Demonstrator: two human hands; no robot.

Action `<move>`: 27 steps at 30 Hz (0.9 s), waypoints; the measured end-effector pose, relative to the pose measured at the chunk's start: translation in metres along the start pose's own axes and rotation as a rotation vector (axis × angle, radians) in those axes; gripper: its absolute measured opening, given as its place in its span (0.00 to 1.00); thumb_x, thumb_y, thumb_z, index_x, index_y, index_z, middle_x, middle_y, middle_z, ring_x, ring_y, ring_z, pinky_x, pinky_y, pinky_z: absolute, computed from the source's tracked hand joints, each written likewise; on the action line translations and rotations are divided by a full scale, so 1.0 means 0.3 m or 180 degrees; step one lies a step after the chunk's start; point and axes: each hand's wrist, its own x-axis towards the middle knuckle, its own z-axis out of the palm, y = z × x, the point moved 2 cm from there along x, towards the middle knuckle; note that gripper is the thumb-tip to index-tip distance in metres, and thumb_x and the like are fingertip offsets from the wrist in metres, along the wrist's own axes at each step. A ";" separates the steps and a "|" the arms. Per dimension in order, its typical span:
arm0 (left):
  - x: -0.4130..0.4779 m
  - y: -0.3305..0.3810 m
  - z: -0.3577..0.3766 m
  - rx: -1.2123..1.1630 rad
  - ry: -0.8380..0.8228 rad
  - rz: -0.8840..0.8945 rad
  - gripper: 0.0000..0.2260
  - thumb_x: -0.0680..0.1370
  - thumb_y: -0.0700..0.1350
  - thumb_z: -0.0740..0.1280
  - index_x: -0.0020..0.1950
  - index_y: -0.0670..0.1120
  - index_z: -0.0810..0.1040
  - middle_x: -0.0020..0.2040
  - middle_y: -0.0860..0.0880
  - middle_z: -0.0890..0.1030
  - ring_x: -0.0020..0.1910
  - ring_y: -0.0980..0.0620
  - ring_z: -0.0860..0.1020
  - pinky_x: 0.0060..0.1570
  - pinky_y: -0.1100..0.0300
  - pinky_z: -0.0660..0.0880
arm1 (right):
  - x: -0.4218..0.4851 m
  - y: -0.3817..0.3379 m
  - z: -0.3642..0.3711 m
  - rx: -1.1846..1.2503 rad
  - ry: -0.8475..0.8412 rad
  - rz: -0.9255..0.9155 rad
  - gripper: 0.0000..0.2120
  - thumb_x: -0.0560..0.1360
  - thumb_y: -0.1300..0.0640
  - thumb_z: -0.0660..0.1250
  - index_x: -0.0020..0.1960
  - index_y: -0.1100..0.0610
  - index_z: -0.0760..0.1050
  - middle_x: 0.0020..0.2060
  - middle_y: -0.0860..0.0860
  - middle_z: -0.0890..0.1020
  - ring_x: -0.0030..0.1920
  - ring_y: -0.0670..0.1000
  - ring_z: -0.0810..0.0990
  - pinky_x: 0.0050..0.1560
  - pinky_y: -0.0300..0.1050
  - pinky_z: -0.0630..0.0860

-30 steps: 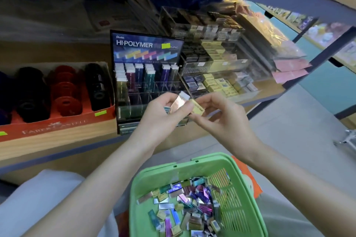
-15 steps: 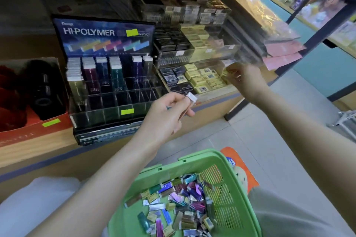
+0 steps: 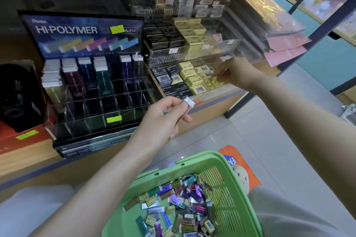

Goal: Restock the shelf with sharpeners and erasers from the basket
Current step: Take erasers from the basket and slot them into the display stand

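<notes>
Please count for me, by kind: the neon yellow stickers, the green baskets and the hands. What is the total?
Neon yellow stickers: 3
Green basket: 1
Hands: 2, the left hand pinching a slim eraser, and the right hand
Total: 6

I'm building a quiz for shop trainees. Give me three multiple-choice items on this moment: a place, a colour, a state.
1. What colour is the basket? A red; B blue; C green.
2. Where is the right hand? A inside the basket; B at the yellow erasers in the clear tray; C on the floor.
3. What is the left hand doing? A pinching a slim eraser; B hanging empty; C gripping the basket.
Answers: C, its rim is green; B, its fingers reach the yellow stack; A, the eraser's white tip sticks out past the thumb.
</notes>
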 end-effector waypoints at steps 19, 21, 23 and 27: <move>0.006 -0.004 0.004 0.0043 -0.0023 0.0043 0.09 0.81 0.44 0.59 0.47 0.40 0.74 0.19 0.57 0.71 0.17 0.60 0.59 0.18 0.72 0.56 | 0.031 0.037 0.002 0.0283 -0.0431 0.0219 0.14 0.70 0.64 0.73 0.54 0.57 0.80 0.46 0.52 0.80 0.44 0.47 0.76 0.45 0.32 0.69; 0.008 -0.006 0.004 0.0029 -0.0011 0.0042 0.09 0.81 0.44 0.59 0.47 0.40 0.74 0.20 0.57 0.72 0.17 0.60 0.60 0.18 0.72 0.56 | 0.034 0.033 -0.002 0.0154 -0.0496 0.0227 0.14 0.70 0.63 0.73 0.56 0.58 0.80 0.46 0.50 0.79 0.46 0.47 0.75 0.44 0.33 0.67; 0.010 -0.008 0.004 0.0035 -0.0001 0.0044 0.09 0.81 0.44 0.59 0.47 0.40 0.74 0.20 0.57 0.72 0.17 0.60 0.60 0.18 0.71 0.57 | 0.033 0.029 -0.001 -0.0021 -0.0532 0.0198 0.13 0.71 0.62 0.72 0.56 0.59 0.80 0.45 0.50 0.77 0.46 0.47 0.74 0.45 0.33 0.65; 0.010 -0.011 0.006 0.0056 0.0002 0.0047 0.09 0.81 0.44 0.59 0.47 0.40 0.75 0.19 0.57 0.72 0.17 0.60 0.60 0.18 0.71 0.57 | 0.012 0.019 -0.006 -0.0061 -0.0017 -0.0074 0.08 0.71 0.64 0.72 0.50 0.60 0.80 0.44 0.51 0.80 0.41 0.48 0.75 0.44 0.40 0.71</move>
